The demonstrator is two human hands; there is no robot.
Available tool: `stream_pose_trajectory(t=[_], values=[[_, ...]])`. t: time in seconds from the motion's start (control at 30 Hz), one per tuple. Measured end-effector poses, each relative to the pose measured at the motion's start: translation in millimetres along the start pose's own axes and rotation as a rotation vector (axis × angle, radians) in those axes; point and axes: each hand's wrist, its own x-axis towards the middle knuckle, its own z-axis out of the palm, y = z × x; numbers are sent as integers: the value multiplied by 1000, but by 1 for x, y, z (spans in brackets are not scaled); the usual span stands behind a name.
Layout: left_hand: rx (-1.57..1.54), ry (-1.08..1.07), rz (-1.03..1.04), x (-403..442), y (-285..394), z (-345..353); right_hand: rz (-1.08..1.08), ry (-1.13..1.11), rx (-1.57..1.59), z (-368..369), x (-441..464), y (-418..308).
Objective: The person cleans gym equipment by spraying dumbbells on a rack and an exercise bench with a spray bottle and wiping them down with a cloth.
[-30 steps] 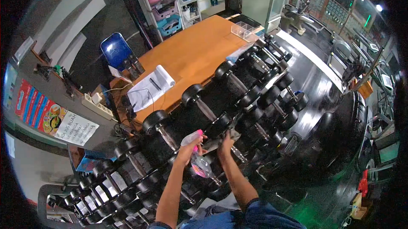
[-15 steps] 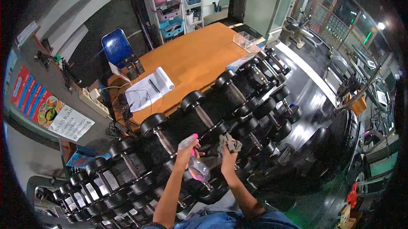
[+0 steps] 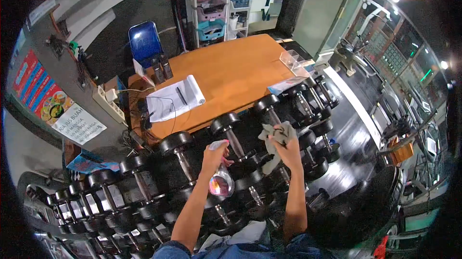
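My left hand (image 3: 214, 159) is wrapped round the neck of a clear spray bottle (image 3: 222, 182) with a pink trigger head and a colourful label. The bottle hangs upright in front of the dumbbell rack. In my right hand (image 3: 286, 149) is a crumpled grey-green cloth (image 3: 275, 136), part of which dangles below the fingers. That cloth is over the near end of a dumbbell (image 3: 273, 113) on the top row; whether it touches cannot be made out. Between my hands lies another dumbbell (image 3: 234, 141) with black heads and a metal handle.
Rows of dumbbells (image 3: 142, 184) run across below me. Behind them stands an orange-brown desk (image 3: 231, 66) with a paper pad (image 3: 166, 102), a pen, cables and a clear acrylic holder (image 3: 294, 62). A blue chair (image 3: 144, 42) and basket shelves (image 3: 211, 13) are beyond; gym machines stand right.
My right hand has moved right and up with the cloth, away from the left hand, and more cloth hangs loose. The spray bottle now hangs more upright. The whole view has shifted slightly.
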Motion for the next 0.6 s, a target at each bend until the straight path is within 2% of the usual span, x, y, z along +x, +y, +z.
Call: stream_pose_trajectory(t=[0.07,0.13,0.23,0.3,0.4,0.43,0.5,0.53,0.6], values=[[50,33,-49,6,-8,1,-47,-90,28,7,17,0],[50,38,-57,6,-8,4,-81,-300,-17,13,30,-1],[57,66,-36,9,-17,4,-34,-362,19,26,43,13],[165,203,206,34,-52,-10,-60,-368,16,40,54,26],[317,336,309,46,-77,-28,-55,-429,-3,65,64,26],[316,338,308,36,-65,-25,-166,-349,-153,86,65,53],[-32,134,-9,4,-28,-12,-213,-376,-325,113,64,82],[-35,135,-8,5,-31,-16,-223,-364,-406,121,58,77],[-116,20,17,5,-43,-25,-218,-342,-318,121,42,73]])
